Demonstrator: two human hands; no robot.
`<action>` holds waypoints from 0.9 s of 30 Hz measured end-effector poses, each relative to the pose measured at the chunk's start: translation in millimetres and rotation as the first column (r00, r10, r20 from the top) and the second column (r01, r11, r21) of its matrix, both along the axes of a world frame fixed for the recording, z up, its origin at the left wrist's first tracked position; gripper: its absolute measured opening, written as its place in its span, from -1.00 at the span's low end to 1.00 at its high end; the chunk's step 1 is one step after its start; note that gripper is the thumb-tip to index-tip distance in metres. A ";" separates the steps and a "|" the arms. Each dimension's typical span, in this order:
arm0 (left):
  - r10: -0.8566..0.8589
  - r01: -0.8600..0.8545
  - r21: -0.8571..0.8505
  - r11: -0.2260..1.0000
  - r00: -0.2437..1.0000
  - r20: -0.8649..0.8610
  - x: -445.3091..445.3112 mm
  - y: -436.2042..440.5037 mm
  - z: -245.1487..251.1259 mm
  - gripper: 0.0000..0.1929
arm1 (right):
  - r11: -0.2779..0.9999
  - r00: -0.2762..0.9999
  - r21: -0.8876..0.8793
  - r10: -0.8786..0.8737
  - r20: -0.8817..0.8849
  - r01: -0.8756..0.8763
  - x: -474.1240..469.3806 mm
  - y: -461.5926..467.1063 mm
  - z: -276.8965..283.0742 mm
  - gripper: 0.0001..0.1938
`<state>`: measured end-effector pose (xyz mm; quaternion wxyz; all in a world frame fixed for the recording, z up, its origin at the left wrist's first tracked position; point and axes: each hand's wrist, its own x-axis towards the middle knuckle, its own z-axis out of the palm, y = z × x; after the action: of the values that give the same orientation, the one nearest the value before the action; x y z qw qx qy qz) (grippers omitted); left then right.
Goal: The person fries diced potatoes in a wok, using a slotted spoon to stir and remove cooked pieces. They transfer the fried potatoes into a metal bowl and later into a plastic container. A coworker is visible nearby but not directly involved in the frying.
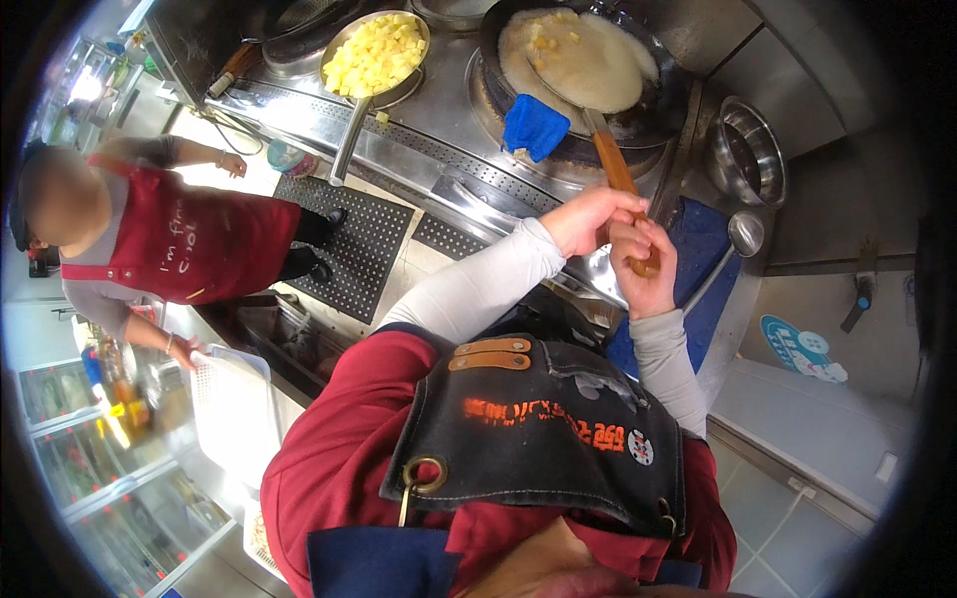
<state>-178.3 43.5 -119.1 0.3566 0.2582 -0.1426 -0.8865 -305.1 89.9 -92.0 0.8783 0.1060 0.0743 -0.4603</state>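
Observation:
Both hands grip the wooden handle of a long-handled skimmer or strainer. My left hand is on the handle's upper part, and my right hand closes around its lower end. The tool's round head lies in a large black wok, in pale, foamy liquid with several yellowish pieces near its far side. A folded blue cloth rests at the wok's near edge. To the left, a round metal strainer holds many pale yellow cubes above the stove.
A steel bowl stands right of the wok. Nearer, a metal ladle lies over a dark blue cloth. At the left stands a co-worker in a red apron, one hand at a white plastic basket. A perforated black mat covers part of the floor.

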 end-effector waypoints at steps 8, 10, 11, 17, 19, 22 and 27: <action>-0.030 0.016 -0.116 0.993 0.992 -0.125 -13.9 16.8 -12.4 -0.65 | 0.963 0.879 -0.253 -0.036 -0.476 -0.098 -16.7 24.0 -7.3 -0.73; -0.031 0.012 -0.106 0.994 0.984 -0.177 -16.0 17.6 -15.1 -0.63 | 0.951 0.829 -0.284 -0.062 -0.556 -0.119 -17.8 26.0 -6.4 -0.69; -0.031 0.011 -0.101 0.995 0.979 -0.202 -17.1 18.0 -16.9 -0.62 | 0.945 0.803 -0.299 -0.074 -0.591 -0.133 -17.0 26.9 -4.1 -0.67; -0.097 0.032 -0.193 0.981 0.937 -0.336 -27.6 17.6 -24.7 -0.62 | 0.937 0.593 -0.297 -0.134 -0.794 -0.185 -14.4 34.0 13.7 -0.57; -0.104 0.035 -0.195 0.980 0.928 -0.358 -30.1 17.9 -23.0 -0.62 | 0.934 0.527 -0.298 -0.154 -0.835 -0.198 -13.4 35.9 17.0 -0.54; -0.085 0.022 -0.176 0.984 0.930 -0.358 -33.2 21.8 -14.3 -0.63 | 0.922 0.460 -0.315 -0.183 -0.869 -0.227 -14.9 36.6 16.5 -0.47; -0.051 0.001 -0.157 0.988 0.947 -0.318 -39.2 23.4 -9.0 -0.64 | 0.921 0.327 -0.303 -0.217 -0.920 -0.244 -13.8 38.5 19.4 -0.51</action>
<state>-217.5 67.0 -128.1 0.3822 0.0801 -0.1542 -0.9076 -318.9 128.4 -72.6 0.6757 -0.3583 0.4778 -0.4322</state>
